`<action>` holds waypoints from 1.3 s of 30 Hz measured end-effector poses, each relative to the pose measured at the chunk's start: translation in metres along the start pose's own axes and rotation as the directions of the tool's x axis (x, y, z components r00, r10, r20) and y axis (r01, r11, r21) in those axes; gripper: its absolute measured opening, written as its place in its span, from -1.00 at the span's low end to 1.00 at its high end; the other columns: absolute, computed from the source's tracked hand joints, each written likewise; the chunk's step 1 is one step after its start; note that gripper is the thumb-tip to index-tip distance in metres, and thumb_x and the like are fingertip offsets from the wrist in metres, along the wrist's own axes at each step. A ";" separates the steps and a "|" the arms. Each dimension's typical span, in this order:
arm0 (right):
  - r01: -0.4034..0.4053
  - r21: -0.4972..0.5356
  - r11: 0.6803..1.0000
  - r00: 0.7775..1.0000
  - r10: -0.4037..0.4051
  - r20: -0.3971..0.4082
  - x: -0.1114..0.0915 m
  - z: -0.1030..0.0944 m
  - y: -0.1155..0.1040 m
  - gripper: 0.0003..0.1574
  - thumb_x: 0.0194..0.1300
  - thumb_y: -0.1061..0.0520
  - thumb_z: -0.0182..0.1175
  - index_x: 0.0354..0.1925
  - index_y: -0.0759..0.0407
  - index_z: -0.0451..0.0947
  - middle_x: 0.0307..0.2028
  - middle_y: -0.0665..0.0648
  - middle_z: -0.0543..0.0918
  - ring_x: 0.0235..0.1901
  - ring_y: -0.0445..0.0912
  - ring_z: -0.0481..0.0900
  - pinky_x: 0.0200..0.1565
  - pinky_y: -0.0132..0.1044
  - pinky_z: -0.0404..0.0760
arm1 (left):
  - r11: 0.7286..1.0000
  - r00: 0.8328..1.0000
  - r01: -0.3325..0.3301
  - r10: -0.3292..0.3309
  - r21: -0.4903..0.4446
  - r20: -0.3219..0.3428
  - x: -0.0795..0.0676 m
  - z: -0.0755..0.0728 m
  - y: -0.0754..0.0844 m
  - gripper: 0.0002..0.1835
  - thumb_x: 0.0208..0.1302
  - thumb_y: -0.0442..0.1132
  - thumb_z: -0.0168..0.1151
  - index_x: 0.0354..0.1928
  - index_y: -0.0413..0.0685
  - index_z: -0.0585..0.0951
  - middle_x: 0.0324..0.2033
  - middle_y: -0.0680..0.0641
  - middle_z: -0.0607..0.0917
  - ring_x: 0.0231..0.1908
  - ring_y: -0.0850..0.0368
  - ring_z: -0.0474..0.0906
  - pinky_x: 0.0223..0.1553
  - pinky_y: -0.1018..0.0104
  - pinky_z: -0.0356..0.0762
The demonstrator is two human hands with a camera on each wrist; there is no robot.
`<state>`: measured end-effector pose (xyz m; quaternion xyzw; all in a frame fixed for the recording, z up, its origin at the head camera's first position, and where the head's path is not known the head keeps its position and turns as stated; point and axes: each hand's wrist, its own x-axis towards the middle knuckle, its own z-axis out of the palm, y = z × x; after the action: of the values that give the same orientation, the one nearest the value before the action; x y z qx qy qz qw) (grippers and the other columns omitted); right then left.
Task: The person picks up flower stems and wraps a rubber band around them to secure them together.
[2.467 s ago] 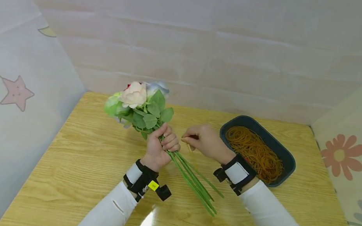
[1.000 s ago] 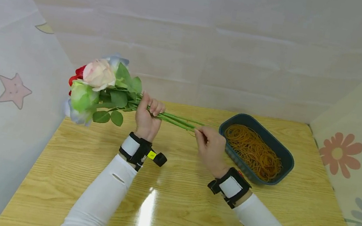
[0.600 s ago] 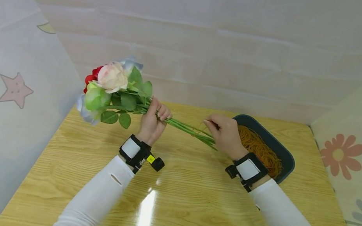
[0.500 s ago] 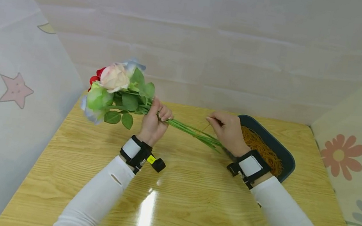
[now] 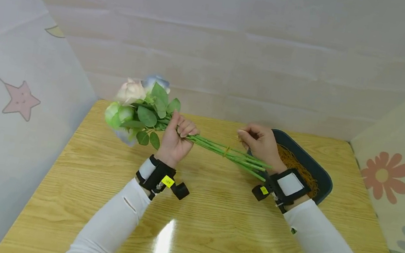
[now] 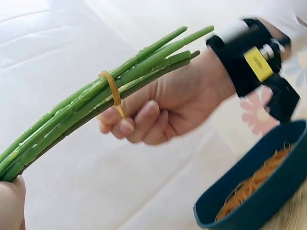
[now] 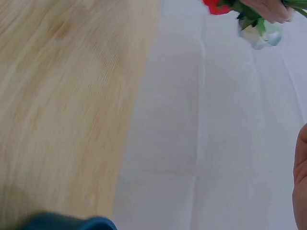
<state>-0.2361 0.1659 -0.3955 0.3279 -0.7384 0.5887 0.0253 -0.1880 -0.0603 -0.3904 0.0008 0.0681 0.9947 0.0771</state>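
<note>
my left hand (image 5: 176, 139) grips the flowers (image 5: 141, 113) by their stems (image 6: 57, 117); a rubber band (image 6: 111, 87) rings them between my hands. my right hand (image 5: 263, 146) curls nearby, whether pinching it i can't tell. each wrap should go snug, stems bunched tight.

Green stems (image 5: 207, 143) bar the space between left hand (image 5: 177, 140) and right hand (image 5: 264, 147); room lies between the white sleeves (image 5: 114, 218)

Two hands (image 5: 178, 140) (image 5: 263, 147), one flower bunch (image 5: 148, 115), one band (image 6: 114, 88) round stems (image 5: 207, 143), one tub (image 5: 308, 162), two wrist straps (image 5: 156, 176) (image 5: 288, 185)
</note>
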 end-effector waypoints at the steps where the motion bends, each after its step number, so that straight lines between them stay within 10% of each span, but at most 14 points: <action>1: -0.017 0.049 0.999 1.000 0.017 -0.006 -0.001 0.002 -0.003 -0.70 0.29 0.43 0.02 -0.49 0.16 0.52 -0.72 0.05 0.40 -0.76 -0.22 0.26 -0.66 -0.37 0.22 | 0.999 1.000 0.004 -0.004 -0.036 0.003 0.000 0.001 0.000 -0.52 0.41 0.06 -0.28 -0.67 0.00 0.17 -0.79 0.04 0.19 -0.73 0.23 0.07 -0.48 0.42 0.17; 8: -0.114 0.294 0.949 0.975 0.163 -0.148 -0.006 0.031 -0.008 -0.73 0.35 0.20 0.06 -0.44 -0.11 0.56 -0.60 -0.17 0.53 -0.67 -0.30 0.35 -0.58 -0.48 0.32 | 0.981 0.999 -0.048 0.046 -0.186 -0.013 0.003 0.007 -0.005 -0.54 0.39 0.06 -0.23 -0.64 -0.03 0.19 -0.78 0.01 0.22 -0.73 0.19 0.11 -0.46 0.38 0.17; 13: -0.175 0.514 0.840 0.937 0.302 -0.175 -0.010 0.056 0.005 -0.60 0.39 0.33 -0.08 -0.47 -0.02 0.53 -0.58 -0.13 0.53 -0.66 -0.25 0.34 -0.53 -0.47 0.26 | 0.959 0.990 -0.110 0.082 -0.263 -0.115 0.007 0.008 -0.011 -0.50 0.40 0.08 -0.26 -0.66 -0.04 0.18 -0.80 0.00 0.19 -0.74 0.19 0.10 -0.47 0.39 0.15; 19: -0.346 0.155 0.925 0.863 0.379 -0.335 -0.018 0.078 0.010 -0.66 0.38 0.23 0.00 -0.53 0.32 0.49 -0.70 0.05 0.44 -0.73 -0.24 0.28 -0.49 -0.50 0.33 | 0.947 0.964 -0.214 0.165 -0.240 -0.208 0.018 0.006 -0.011 -0.48 0.41 0.07 -0.23 -0.70 -0.03 0.19 -0.80 0.01 0.19 -0.75 0.20 0.09 -0.48 0.41 0.16; 28: -0.209 -0.130 0.969 0.908 0.143 -0.393 -0.028 0.090 0.004 -0.79 0.30 0.27 0.11 -0.48 0.32 0.54 -0.61 0.29 0.57 -0.74 -0.35 0.33 -0.67 -0.50 0.27 | 0.922 0.915 -0.362 0.380 0.138 -0.138 0.031 0.011 -0.003 -0.52 0.45 0.00 -0.29 -0.67 -0.01 0.16 -0.82 0.07 0.19 -0.76 0.24 0.09 -0.47 0.44 0.13; 32: -0.166 -0.233 0.958 0.925 0.070 -0.372 -0.028 0.090 0.001 -0.78 0.26 0.32 0.13 -0.54 0.27 0.53 -0.68 0.21 0.55 -0.78 -0.32 0.27 -0.69 -0.49 0.21 | 0.867 0.906 -0.388 0.421 0.312 -0.045 0.033 0.011 -0.001 -0.51 0.47 -0.02 -0.33 -0.68 0.01 0.12 -0.82 0.10 0.16 -0.76 0.25 0.08 -0.45 0.45 0.08; 39: -0.058 -0.403 0.913 0.952 -0.072 -0.299 -0.024 0.083 -0.006 -0.79 0.26 0.31 0.13 -0.52 0.28 0.53 -0.70 0.14 0.54 -0.79 -0.25 0.27 -0.66 -0.45 0.23 | 0.689 0.884 -0.448 0.435 0.570 0.169 0.037 0.009 0.004 -0.46 0.49 -0.08 -0.35 -0.76 0.05 0.09 -0.87 0.12 0.14 -0.78 0.26 0.05 -0.47 0.45 0.05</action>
<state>-0.1853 0.1030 -0.4258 0.2225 -0.8305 0.4656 0.2096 -0.2255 -0.0576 -0.3809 0.0511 0.3730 0.9111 -0.1677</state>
